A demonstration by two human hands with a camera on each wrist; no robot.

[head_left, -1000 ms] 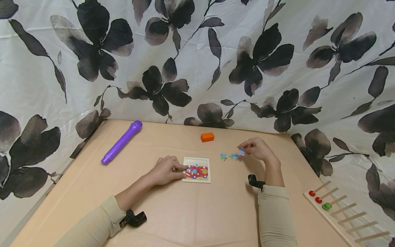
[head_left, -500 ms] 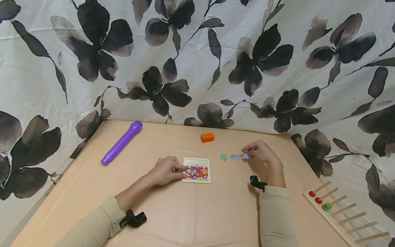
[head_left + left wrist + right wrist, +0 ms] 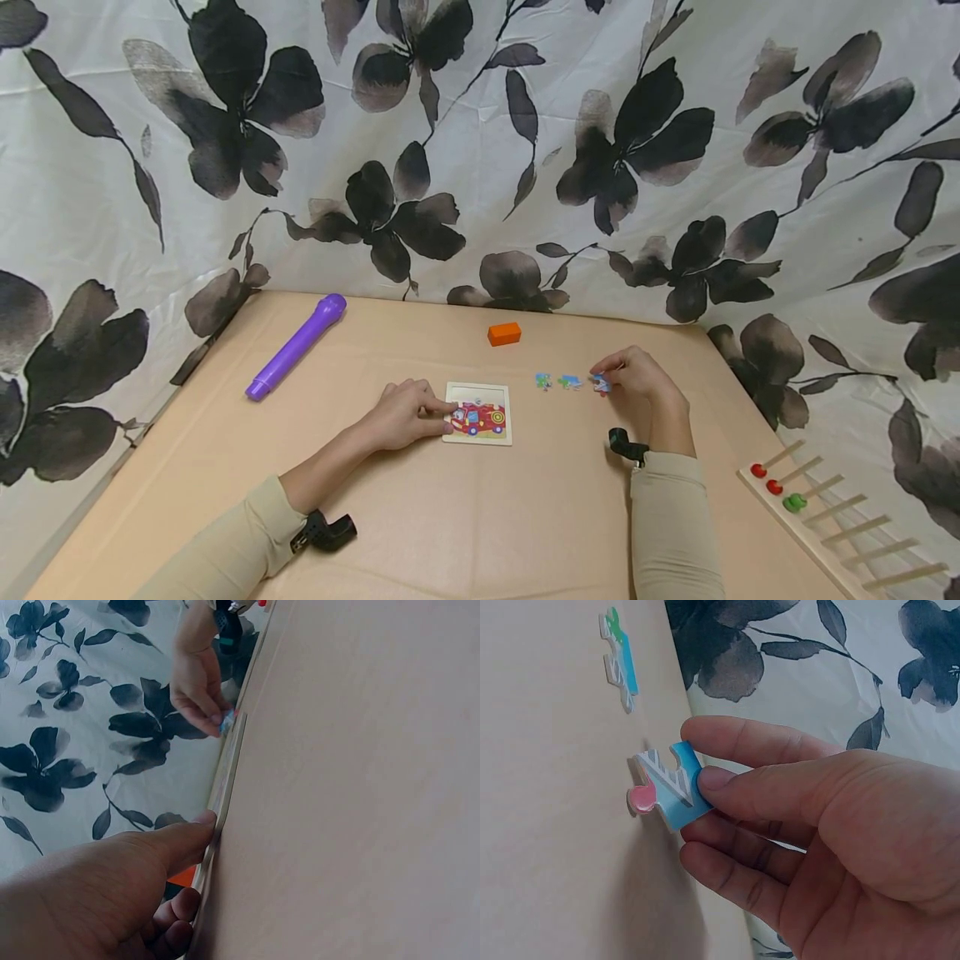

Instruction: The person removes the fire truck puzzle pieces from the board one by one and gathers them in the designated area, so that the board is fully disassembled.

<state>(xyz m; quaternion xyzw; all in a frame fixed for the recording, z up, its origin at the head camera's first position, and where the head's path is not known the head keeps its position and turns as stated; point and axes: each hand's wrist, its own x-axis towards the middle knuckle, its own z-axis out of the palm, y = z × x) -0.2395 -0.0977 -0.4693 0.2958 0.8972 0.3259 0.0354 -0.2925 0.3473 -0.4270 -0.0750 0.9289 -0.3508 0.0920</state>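
My right hand [image 3: 637, 375] pinches a blue jigsaw piece with a pink knob [image 3: 675, 787] between thumb and fingers, low over the table at the right end of a row. To its left lie a blue and green jigsaw piece [image 3: 570, 382] and another small jigsaw piece [image 3: 543, 381], apart from each other. My left hand [image 3: 405, 414] holds the left edge of a framed jigsaw puzzle [image 3: 478, 418] showing a red truck. In the left wrist view, the thumb [image 3: 187, 838] lies on the puzzle's pale frame, seen edge-on, with curled fingers beside it.
An orange block [image 3: 504, 334] sits behind the puzzle. A purple tube with a rounded end [image 3: 296, 347] lies at the back left. On the right stands a wooden peg rack [image 3: 810, 533] with red and green beads. A floral cloth [image 3: 480, 150] hangs along the table's back edge.
My right hand has shifted right and slightly nearer with its jigsaw piece, which now sits apart from the middle piece. The left hand and framed puzzle have stayed still.
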